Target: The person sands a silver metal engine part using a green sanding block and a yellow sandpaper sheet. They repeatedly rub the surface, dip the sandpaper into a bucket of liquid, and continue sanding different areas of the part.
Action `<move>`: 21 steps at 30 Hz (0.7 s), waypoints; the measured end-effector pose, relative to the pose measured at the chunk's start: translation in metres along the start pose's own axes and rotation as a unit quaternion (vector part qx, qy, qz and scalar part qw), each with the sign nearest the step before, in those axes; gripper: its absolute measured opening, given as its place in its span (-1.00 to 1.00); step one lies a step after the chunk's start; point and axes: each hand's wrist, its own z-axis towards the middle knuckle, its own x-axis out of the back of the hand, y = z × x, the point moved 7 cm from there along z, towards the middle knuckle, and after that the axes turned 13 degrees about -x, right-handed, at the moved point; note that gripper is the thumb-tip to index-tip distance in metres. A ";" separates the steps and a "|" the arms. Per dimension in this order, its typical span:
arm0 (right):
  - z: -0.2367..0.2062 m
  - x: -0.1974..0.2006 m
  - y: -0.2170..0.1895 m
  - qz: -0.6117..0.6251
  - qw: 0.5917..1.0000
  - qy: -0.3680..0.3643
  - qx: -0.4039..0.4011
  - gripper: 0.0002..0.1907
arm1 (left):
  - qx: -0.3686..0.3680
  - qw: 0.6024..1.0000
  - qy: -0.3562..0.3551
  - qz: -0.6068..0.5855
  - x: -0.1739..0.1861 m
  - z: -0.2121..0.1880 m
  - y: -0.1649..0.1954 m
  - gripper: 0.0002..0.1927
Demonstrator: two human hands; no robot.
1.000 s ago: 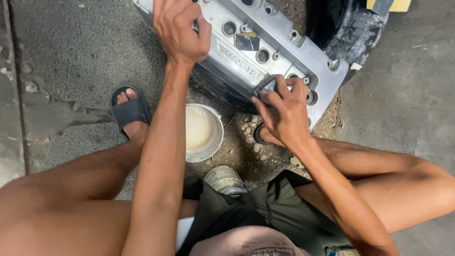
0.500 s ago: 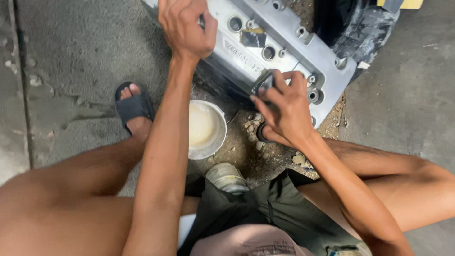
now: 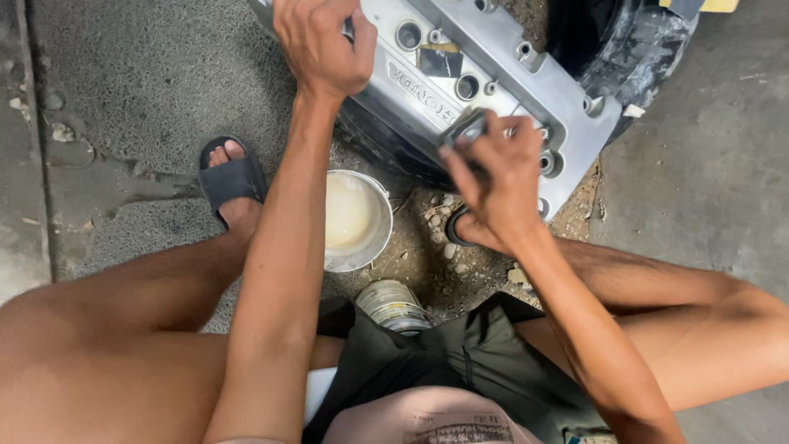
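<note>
Silver engine cover (image 3: 493,90) propped on tyre (image 3: 625,41) | left hand (image 3: 325,45) clamped on upper edge | right hand (image 3: 493,177) pressing dark pad (image 3: 462,129), probably sandpaper | keep strokes flat, brace firm.

Rough concrete floor (image 3: 148,90) carries a tyre (image 3: 625,49), bowl (image 3: 355,220) and tin (image 3: 396,306).

Tight quarters around the valve cover

The silver valve cover (image 3: 493,90) leans on a black tyre (image 3: 633,49), blocking the far side. Near its lower edge, a white bowl (image 3: 353,215) and a tin can (image 3: 394,304) crowd the gravel; open concrete floor (image 3: 140,90) lies left.
</note>
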 end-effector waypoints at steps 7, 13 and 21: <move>-0.036 0.035 0.042 -0.005 0.999 -0.028 -0.023 -0.75 | -0.019 1.000 0.009 -0.006 -0.001 -0.004 0.006 -0.91; -0.061 0.039 0.077 0.047 0.991 0.015 -0.123 -0.72 | 0.006 1.000 -0.011 0.003 -0.006 -0.014 0.008 -0.92; -0.069 0.040 0.046 0.026 0.998 0.050 0.003 -0.70 | -0.009 0.999 -0.038 0.026 -0.010 0.003 0.029 -0.86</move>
